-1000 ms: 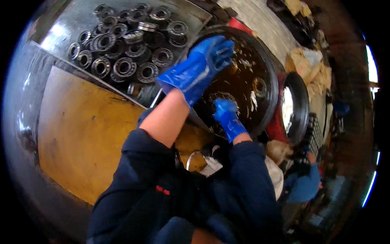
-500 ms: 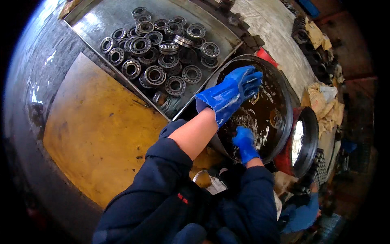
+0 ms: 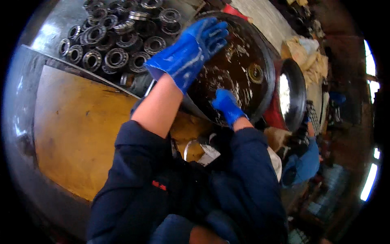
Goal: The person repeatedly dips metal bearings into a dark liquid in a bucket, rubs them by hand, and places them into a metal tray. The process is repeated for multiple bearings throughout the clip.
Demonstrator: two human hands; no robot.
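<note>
Both my hands wear blue rubber gloves and are over a round dark drum (image 3: 266, 95) of murky brown liquid. My left hand (image 3: 205, 38) is above the drum's far left side, fingers stretched out and nothing visible in them; its palm is hidden. Lower down, my right hand (image 3: 226, 105) is closed at the liquid's surface, near the drum's near side. Whatever its fingers may hold is hidden. A bearing ring (image 3: 255, 73) shows in the liquid to the right. Several roller bearings (image 3: 116, 58) lie heaped in a metal tray (image 3: 50, 34) at the far left.
A yellow board (image 3: 81, 130) spreads left of my arms, below the tray's edge. Against the drum's right side sits a red drum (image 3: 273, 107) with a dark rim. Brown crumpled paper (image 3: 308, 57) lies beyond it. Another person's blue sleeve (image 3: 306, 162) appears at the lower right.
The whole view has shifted, so the drum and tray sit higher and further left in the picture. My left hand has moved a little left over the drum; my right hand stays near the liquid.
</note>
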